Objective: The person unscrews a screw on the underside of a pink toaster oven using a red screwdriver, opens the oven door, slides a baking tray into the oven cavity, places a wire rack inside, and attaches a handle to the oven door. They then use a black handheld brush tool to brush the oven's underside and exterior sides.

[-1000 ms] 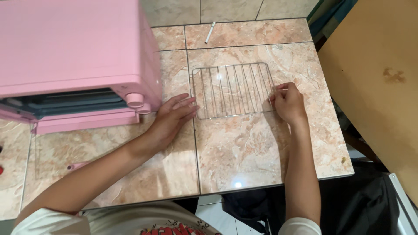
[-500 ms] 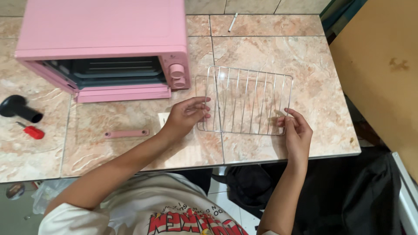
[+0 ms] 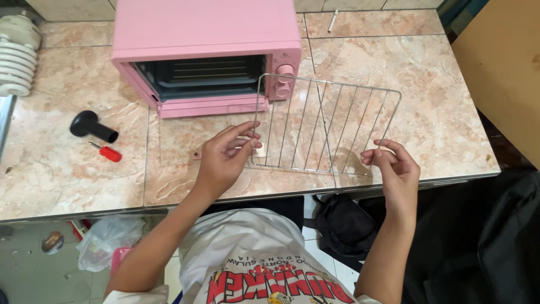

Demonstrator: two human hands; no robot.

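Both hands hold a wire rack [image 3: 326, 126] above the table [image 3: 427, 101], just right of the open front of a pink oven [image 3: 205, 34]. The left hand [image 3: 225, 160] grips the rack's near left corner, its fingers [image 3: 247, 138] clamped on the side wire with the thumb pressed against them. The right hand [image 3: 394, 169] pinches the near right corner, fingers [image 3: 376, 153] closed on the wire there. The rack is tilted, its far edge raised toward the oven's knobs [image 3: 286, 79] and its near edge low over the table's near rim. The oven sits at the far side of the table with its door [image 3: 205, 107] dropped open, dark inside. To the left lie a black handle-shaped tool [image 3: 93, 126] and, just near it, a small red screwdriver [image 3: 107, 152], both well apart from the hands. A white ribbed object [image 3: 17, 56] stands at the far left edge. A thin white stick [image 3: 333, 19] lies at the far side, right of the oven. A black bag [image 3: 343, 225] rests on the floor below the table.
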